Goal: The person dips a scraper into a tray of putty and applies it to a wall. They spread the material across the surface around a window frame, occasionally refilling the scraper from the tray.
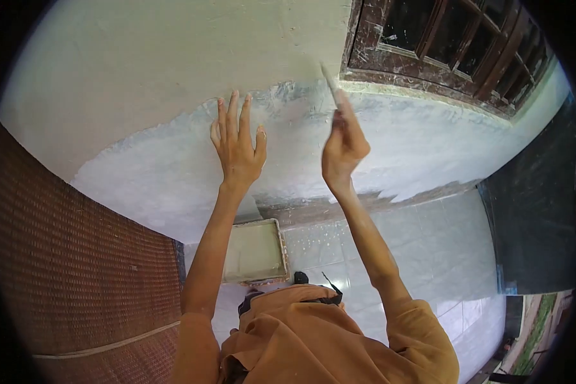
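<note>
My left hand (238,139) lies on the wall with its fingers spread, the fingertips at the ragged border between cream paint and the whitish, patchy surface below. To its right, my right hand (344,150) is closed around the handle of a scraper (330,83), whose thin pale end points up at the cream wall (192,57) just left of the window frame. Motion blurs the scraper, and my fingers hide most of its handle. Scuffed grey patches run along the paint border between the two hands.
Below my hands, a rectangular tray (253,251) of cream paint sits on the tiled floor (422,233), which is speckled with drips. A brown wooden window (448,45) is at upper right. Woven matting (89,269) stands at left, a dark panel (534,205) at right.
</note>
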### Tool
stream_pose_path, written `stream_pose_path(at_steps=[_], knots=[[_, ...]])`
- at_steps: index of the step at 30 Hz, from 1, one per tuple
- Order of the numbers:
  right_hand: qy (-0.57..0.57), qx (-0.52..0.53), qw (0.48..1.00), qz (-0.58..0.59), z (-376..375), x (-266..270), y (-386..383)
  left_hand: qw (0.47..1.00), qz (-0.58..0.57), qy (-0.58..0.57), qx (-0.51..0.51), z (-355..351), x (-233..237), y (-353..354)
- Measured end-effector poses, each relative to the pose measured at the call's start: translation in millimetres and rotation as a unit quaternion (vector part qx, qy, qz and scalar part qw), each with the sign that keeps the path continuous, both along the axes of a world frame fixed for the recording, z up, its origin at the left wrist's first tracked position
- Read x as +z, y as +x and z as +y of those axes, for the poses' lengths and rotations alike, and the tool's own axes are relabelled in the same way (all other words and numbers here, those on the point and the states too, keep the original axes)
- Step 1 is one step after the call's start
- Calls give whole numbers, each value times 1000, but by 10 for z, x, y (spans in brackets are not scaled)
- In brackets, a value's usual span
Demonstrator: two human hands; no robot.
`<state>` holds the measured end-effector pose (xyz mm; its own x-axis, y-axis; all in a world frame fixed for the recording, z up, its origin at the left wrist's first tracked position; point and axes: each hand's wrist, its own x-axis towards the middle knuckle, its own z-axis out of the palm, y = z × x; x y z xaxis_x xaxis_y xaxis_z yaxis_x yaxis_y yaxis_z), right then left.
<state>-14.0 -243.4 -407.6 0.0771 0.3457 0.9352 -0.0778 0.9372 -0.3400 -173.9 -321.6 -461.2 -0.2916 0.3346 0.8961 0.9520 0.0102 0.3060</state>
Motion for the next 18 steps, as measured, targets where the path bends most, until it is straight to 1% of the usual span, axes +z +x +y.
stream_pose_path(at_steps=[1, 2, 3, 4, 6, 8, 12, 16, 18], knots=[[94, 0, 995, -39, 91, 52, -36, 1000, 0, 0, 4, 35, 47, -29], [90, 4, 995, -37, 227, 129, -34, 1000, 3, 3, 15, 91, 134, -7], [190, -41, 977, -91, 312, 153, -78, 1000, 4, 9, 26, 91, 157, -23], [288, -87, 943, -143, 399, 172, -126, 1000, 4, 9, 29, 96, 173, -46], [296, -88, 942, -133, 647, 173, -231, 998, 15, 25, 50, 180, 244, -68], [355, -154, 904, -184, 854, 128, -329, 998, 22, 24, 53, 216, 259, -140], [339, -183, 895, -226, 941, 100, -424, 998, 29, 33, 54, 258, 262, -209], [312, -173, 899, -254, 982, 67, -395, 998, 29, 30, 56, 270, 266, -236], [301, -168, 896, -281, 978, -66, -359, 998, 22, 24, 50, 231, 210, -245]])
